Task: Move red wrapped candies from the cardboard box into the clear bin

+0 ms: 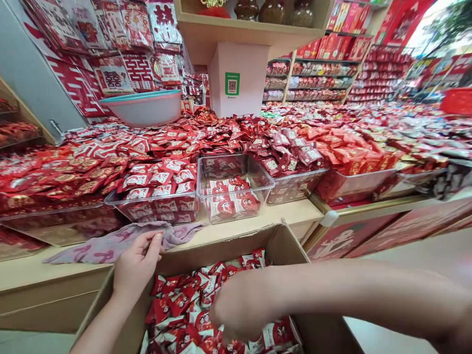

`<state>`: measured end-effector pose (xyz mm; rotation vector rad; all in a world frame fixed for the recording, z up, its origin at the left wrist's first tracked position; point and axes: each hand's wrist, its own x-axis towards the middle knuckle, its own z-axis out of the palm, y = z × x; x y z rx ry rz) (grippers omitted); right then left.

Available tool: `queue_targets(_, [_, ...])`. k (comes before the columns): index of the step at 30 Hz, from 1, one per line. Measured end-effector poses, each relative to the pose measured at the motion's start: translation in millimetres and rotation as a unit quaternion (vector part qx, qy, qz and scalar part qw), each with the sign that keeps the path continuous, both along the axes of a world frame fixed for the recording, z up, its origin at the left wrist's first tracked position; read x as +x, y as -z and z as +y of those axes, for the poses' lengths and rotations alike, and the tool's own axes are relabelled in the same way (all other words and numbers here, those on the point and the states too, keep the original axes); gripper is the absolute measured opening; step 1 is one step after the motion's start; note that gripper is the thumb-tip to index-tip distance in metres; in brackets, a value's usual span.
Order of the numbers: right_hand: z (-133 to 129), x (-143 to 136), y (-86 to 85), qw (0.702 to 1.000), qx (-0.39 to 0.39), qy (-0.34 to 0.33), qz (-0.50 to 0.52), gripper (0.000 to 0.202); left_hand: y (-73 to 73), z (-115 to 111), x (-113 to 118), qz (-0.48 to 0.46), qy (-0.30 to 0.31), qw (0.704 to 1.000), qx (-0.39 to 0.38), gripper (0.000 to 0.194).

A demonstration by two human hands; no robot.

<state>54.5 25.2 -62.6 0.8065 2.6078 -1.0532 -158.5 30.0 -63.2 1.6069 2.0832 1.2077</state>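
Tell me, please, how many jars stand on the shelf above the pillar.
3, in a row on the wooden shelf: a left jar, a middle jar and a right jar; more may be hidden behind.

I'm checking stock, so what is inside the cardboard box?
In the box lie many small red and white packets. The right hand, blurred, covers some of them. What lies beneath the top packets is hidden.

Glossy red-and-white packets (180, 301) lie jumbled at mixed angles in an open cardboard box (221, 249), around the blurred right hand (239, 305). A crumpled lilac cloth (106, 245) lies flat beside the left hand (137, 263).
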Motion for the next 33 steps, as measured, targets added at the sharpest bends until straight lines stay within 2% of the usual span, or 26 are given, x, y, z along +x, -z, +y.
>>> queue_targets(1, [5, -1, 7.7, 0.995, 0.03, -0.057, -0.073, 0.007, 0.5, 1, -1, 0.001, -0.005, 1.0, -0.003, 0.031])
queue_targets(3, [15, -5, 30.4, 0.961, 0.098, -0.152, -0.21, 0.021, 0.8, 2, -2, -0.006, -0.004, 1.0, -0.005, 0.034])
queue_targets(4, [19, -6, 44.2, 0.95, 0.122, -0.162, -0.236, 0.034, 0.6, 2, -2, -0.01, 0.002, 1.0, -0.006, 0.035])
queue_targets(6, [23, -10, 71.2, 0.949, 0.154, -0.129, -0.243, 0.06, -0.5, 2, -2, -0.021, 0.011, 1.0, -0.004, 0.036])
queue_targets(8, [23, -15, 88.8, 0.957, 0.144, -0.096, -0.233, 0.073, -1.4, 2, -3, -0.032, 0.016, 0.999, -0.002, 0.036])
queue_targets(9, [22, -16, 92.0, 0.961, 0.124, -0.095, -0.226, 0.073, -1.4, 3, -3, -0.037, 0.018, 0.999, -0.001, 0.036])
queue_targets(10, [22, -18, 91.0, 0.964, 0.102, -0.102, -0.223, 0.071, -1.2, 3, -4, -0.04, 0.018, 0.999, -0.001, 0.036])
queue_targets(12, [24, -19, 77.9, 0.961, 0.077, -0.121, -0.235, 0.061, -0.3, 4, -6, -0.043, 0.016, 0.999, -0.004, 0.036])
queue_targets(15, [32, -12, 40.6, 0.962, 0.107, -0.098, -0.231, 0.047, -1.5, 2, -5, -0.052, 0.017, 0.998, -0.001, 0.037])
queue_targets(17, [37, -2, 13.2, 0.978, 0.134, -0.058, -0.147, 0.042, -5.9, -3, 5, -0.065, 0.035, 0.997, 0.006, 0.036])
queue_targets(19, [40, 9, -10.2, 0.991, 0.132, 0.01, -0.017, 0.045, -12.3, -10, 22, -0.072, 0.095, 0.993, -0.012, 0.036])
queue_targets(22, [34, 19, -31.6, 0.976, 0.082, 0.118, 0.162, 0.05, -20.2, -22, 54, -0.03, 0.251, 0.965, -0.068, 0.031])
queue_targets(23, [31, 20, -34.6, 0.965, 0.066, 0.143, 0.21, 0.05, -21.3, -25, 64, -0.01, 0.253, 0.965, -0.063, 0.03])
queue_targets(25, [23, 20, -35.3, 0.939, 0.018, 0.176, 0.296, 0.051, -21.5, -29, 77, 0.003, 0.201, 0.979, -0.035, 0.031])
queue_targets(27, [17, 16, -30.9, 0.908, -0.083, 0.213, 0.353, 0.046, -20.4, -32, 84, -0.032, 0.132, 0.991, -0.013, 0.032])
queue_targets(29, [14, 11, -24.9, 0.876, -0.17, 0.262, 0.368, 0.038, -19.9, -34, 87, -0.087, 0.089, 0.992, -0.011, 0.031])
queue_targets(31, [12, 5, -20.8, 0.858, -0.164, 0.31, 0.375, 0.039, -20.6, -36, 89, -0.141, 0.061, 0.988, -0.015, 0.031])
queue_targets(33, [10, 0, -19.7, 0.851, -0.084, 0.332, 0.399, 0.04, -21.9, -38, 92, -0.189, 0.047, 0.981, -0.018, 0.031])
